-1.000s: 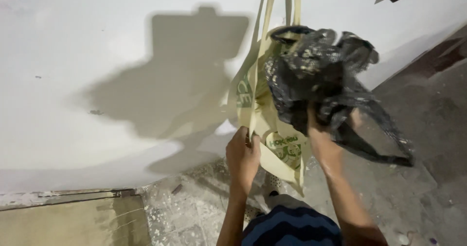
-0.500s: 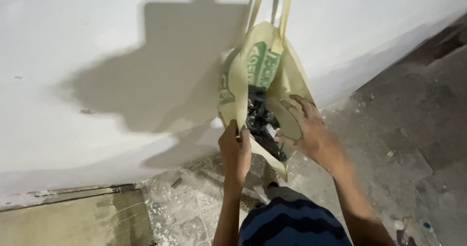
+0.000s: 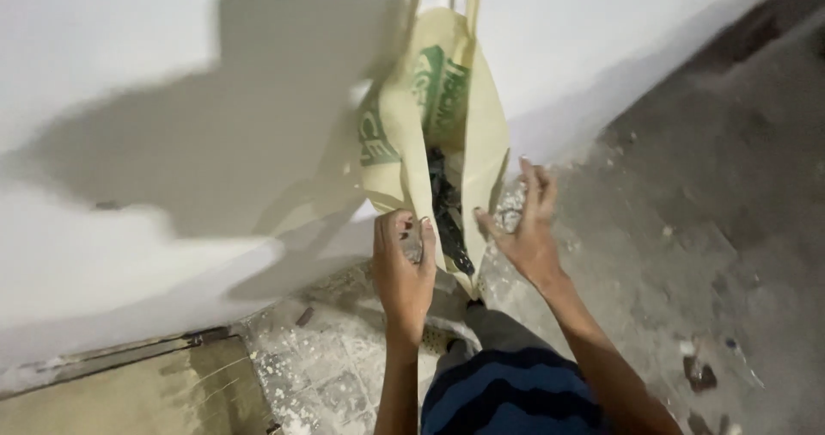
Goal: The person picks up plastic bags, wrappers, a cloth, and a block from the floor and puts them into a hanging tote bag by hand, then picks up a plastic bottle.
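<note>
The cream tote bag (image 3: 447, 143) hangs against the white wall (image 3: 129, 74); the left hand (image 3: 402, 267) pinches its opening edge, the right hand (image 3: 526, 229) hovers alongside with fingers spread; the black plastic bag (image 3: 445, 207) sits inside; a loosened pinch might let the mouth sag and spill it.

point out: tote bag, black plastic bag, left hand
tote bag (image 3: 477, 125), head view, on the cream right panel below the handles.
black plastic bag (image 3: 445, 207), head view, on the dark strip showing in the tote's opening.
left hand (image 3: 401, 272), head view, on the back of the hand gripping the tote's edge.
</note>
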